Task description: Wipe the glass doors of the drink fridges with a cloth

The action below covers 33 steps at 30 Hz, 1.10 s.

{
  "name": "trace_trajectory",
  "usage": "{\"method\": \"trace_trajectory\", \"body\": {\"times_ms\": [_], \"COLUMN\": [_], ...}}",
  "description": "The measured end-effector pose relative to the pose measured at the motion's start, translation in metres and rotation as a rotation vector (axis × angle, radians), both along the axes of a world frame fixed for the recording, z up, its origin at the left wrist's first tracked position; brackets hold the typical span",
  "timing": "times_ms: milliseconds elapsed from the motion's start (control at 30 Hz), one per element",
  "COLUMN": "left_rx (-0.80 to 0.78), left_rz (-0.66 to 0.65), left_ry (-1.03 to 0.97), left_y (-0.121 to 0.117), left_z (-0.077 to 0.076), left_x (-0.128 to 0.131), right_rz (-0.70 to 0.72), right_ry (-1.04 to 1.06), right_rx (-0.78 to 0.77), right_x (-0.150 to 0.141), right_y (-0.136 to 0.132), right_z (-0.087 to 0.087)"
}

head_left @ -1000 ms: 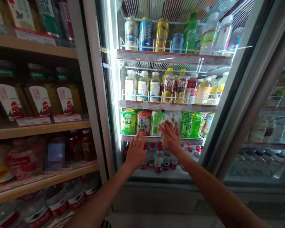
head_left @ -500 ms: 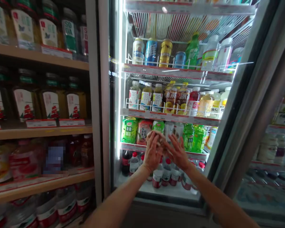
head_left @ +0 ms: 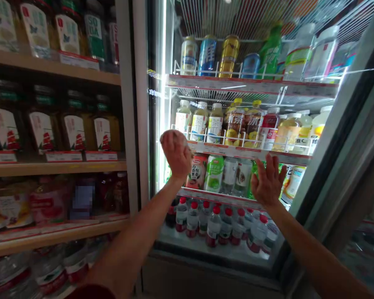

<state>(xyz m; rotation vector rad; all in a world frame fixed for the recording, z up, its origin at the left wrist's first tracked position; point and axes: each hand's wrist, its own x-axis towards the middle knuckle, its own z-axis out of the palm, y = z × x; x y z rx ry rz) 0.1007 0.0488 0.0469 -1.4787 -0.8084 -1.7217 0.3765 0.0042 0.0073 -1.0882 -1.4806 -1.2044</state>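
Note:
My left hand (head_left: 179,160) is closed on a crumpled, pale cloth (head_left: 168,136), which bulges out around the fingers. It is at the left side of the glass door (head_left: 156,112) of a lit drinks cooler, over the end of the shelf of tea bottles. Further right, my right hand (head_left: 268,182) is raised with its fingers spread and nothing in it, in front of the lower bottles. Whether its palm touches the glass, I cannot tell. Behind the hands stand a red tea bottle (head_left: 196,172) and a green bottle (head_left: 214,173).
Wooden shelves (head_left: 59,166) with large juice bottles stand to the left, past a grey upright frame (head_left: 129,124). A dark door frame (head_left: 333,141) slants along the right. Red-capped bottles (head_left: 213,226) fill the cooler's bottom.
My hands have moved apart. The left one went up and to the left with the cloth; the right one came off the cloth and shifted right. The view has also shifted slightly.

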Motion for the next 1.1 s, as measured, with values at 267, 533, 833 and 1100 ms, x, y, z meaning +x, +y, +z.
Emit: {"method": "trace_trajectory", "body": {"times_ms": [267,533,833,1100], "left_rx": [0.033,0.068,0.09,0.127], "left_rz": [0.039,0.025,0.063,0.083], "left_ry": [0.303,0.6,0.584,0.323], "left_y": [0.0,-0.001,-0.003,0.001], "left_z": [0.014,-0.005,0.017,0.05], "left_x": [-0.006,-0.014,-0.002,0.027], "right_rz": [-0.057,-0.059,-0.106,-0.128], "right_ry": [0.173,0.246,0.253,0.255], "right_rx": [0.081,0.125,0.087,0.069], "right_x": [0.049,0.061,0.055,0.054], "right_y": [0.003,0.006,0.002,0.003], "right_z": [0.038,0.044,0.042,0.041]}}
